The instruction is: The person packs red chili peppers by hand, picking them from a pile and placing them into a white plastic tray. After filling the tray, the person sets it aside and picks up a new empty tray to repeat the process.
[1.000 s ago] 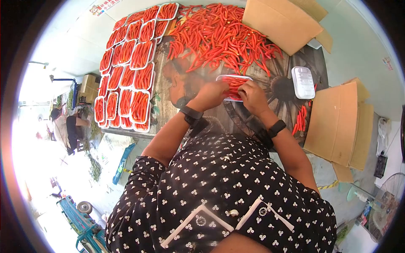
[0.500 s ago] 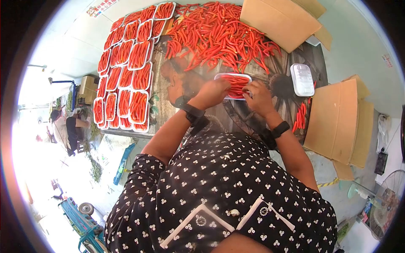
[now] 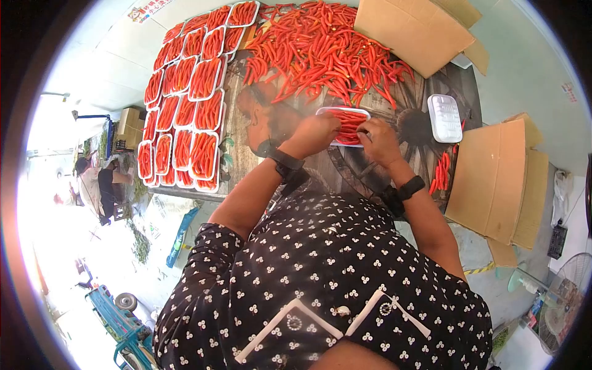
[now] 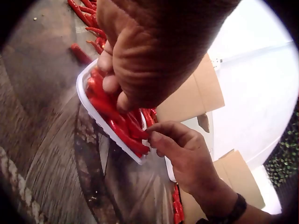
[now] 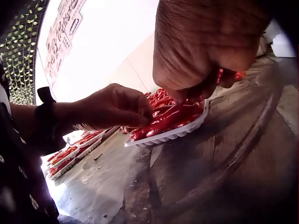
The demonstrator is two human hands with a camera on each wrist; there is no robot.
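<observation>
A white foam tray [image 5: 169, 136] filled with red chili peppers [image 3: 349, 125] lies on the table in front of the person. At its left end the left hand [image 3: 314, 134] bends its fingers down onto the peppers, with thumb and fingertips at the pepper ends in the right wrist view. The right hand [image 3: 378, 143] is at the opposite end; its thumb and index finger [image 4: 156, 129] pinch a pepper's tip in the left wrist view. The peppers lie lengthwise, side by side. Each hand's own wrist camera sees part of the tray covered by that hand.
Beyond the tray spreads a large heap of loose chilies [image 3: 327, 52]. Filled trays [image 3: 206, 114] stand stacked at the left. To the right are an unfilled white tray [image 3: 444, 118], a few chilies [image 3: 441, 172] and a cardboard box [image 3: 490, 182]; another box [image 3: 413, 37] stands behind.
Both hands stay at the two ends of the tray. The right hand's fingers have drawn back from over the peppers to the tray's right end, uncovering more peppers.
</observation>
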